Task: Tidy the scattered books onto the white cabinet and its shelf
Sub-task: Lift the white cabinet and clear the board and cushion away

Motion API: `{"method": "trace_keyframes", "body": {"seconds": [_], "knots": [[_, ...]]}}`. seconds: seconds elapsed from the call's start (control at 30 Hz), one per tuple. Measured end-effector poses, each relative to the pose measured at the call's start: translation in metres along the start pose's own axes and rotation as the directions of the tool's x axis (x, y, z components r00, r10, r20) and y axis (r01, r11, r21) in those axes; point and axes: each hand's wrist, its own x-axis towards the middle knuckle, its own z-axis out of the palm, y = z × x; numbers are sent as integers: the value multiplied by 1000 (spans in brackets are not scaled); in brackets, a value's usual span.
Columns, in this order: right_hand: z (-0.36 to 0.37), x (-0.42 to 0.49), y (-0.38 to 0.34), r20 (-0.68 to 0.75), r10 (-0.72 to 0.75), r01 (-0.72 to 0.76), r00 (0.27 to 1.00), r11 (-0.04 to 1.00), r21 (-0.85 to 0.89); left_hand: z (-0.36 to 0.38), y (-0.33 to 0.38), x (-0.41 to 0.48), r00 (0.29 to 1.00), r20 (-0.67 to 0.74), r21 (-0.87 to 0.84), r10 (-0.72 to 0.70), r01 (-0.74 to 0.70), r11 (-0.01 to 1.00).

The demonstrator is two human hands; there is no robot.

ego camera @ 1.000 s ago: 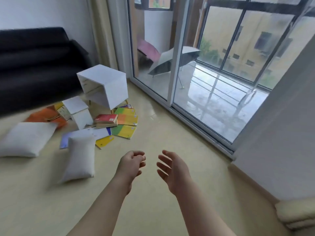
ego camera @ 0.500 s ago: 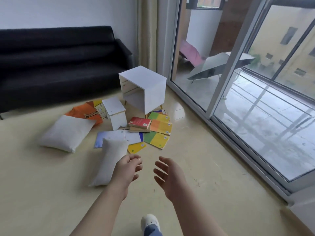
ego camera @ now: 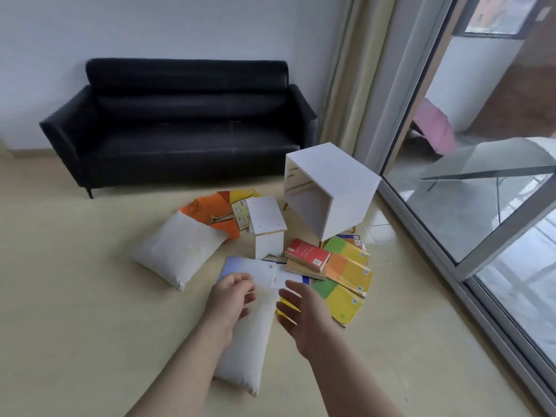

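Since every book in view lies on the floor, I judge the tidying barely begun. The white cabinet [ego camera: 331, 188] stands right of centre, seemingly tilted, with nothing on its top and no book visible in its open side. A small white box [ego camera: 267, 228] sits just left of it. Below the cabinet, a red book [ego camera: 307, 254] rests on a tan book [ego camera: 304, 270], beside a fan of green, yellow and orange books [ego camera: 346, 275]. An orange book [ego camera: 215, 210] lies left of the box, partly under a pillow [ego camera: 180, 249], and a pale blue book [ego camera: 255, 269] lies at centre. Low in the frame, the left hand [ego camera: 231, 296] is loosely curled and the right hand [ego camera: 301, 311] spread; both hold nothing, above a second pillow [ego camera: 243, 350]. All the gathering and stacking remains.
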Motion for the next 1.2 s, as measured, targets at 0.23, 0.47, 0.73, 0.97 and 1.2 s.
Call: {"method": "trace_keyframes", "body": {"seconds": [0.23, 0.47, 0.73, 0.97, 1.2], "knots": [[139, 83, -12, -52, -12, 15, 999, 998, 64, -79, 60, 133, 1000, 24, 23, 6, -6, 1000], [285, 143, -3, -92, 74, -57, 993, 983, 176, -165, 116, 248, 994, 102, 174, -24, 6, 985], [365, 211, -47, -225, 43, 2, 973, 980, 197, -183, 170, 346, 981, 181, 219, -72, 31, 975], [406, 305, -117, -216, 30, 14, 976, 981, 196, -150, 233, 454, 981, 193, 229, -35, -10, 973], [430, 383, -215, -209, 28, 15, 978, 979, 205, -90, 299, 539, 977, 213, 289, -26, -37, 956]]}}
